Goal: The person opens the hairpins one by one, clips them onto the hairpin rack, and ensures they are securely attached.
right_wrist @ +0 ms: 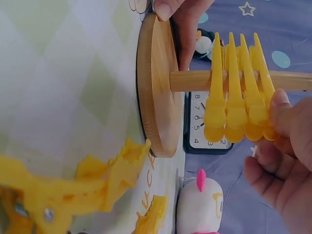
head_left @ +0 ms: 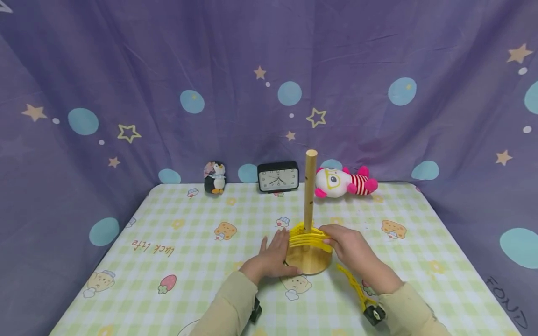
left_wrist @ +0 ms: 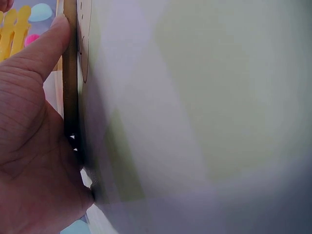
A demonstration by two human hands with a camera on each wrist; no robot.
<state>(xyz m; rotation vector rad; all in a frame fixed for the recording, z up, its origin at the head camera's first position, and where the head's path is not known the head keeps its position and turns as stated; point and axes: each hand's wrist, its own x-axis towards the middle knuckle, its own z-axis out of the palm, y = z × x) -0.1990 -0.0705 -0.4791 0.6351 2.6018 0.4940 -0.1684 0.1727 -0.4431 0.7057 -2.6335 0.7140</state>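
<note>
A round wooden base (head_left: 308, 262) with an upright wooden rod (head_left: 310, 191) stands near the table's middle. Several curved yellow plastic pieces (right_wrist: 236, 109), lined up in a row, sit about the rod's lower part, above the base. Whether they form closed rings I cannot tell. At their right end, my right hand (head_left: 350, 245) pinches them between thumb and fingers. My left hand (head_left: 273, 259) rests against the left side of the base, its fingers straight. In the left wrist view, its thumb (left_wrist: 46, 46) lies along the base's edge.
Along the table's back edge stand a penguin toy (head_left: 215, 178) and a black alarm clock (head_left: 278, 177). A pink-and-white plush toy (head_left: 346, 182) lies to their right. A yellow bracket (head_left: 355, 287) with a black block is beside my right wrist. Behind hangs a purple curtain (head_left: 235, 56).
</note>
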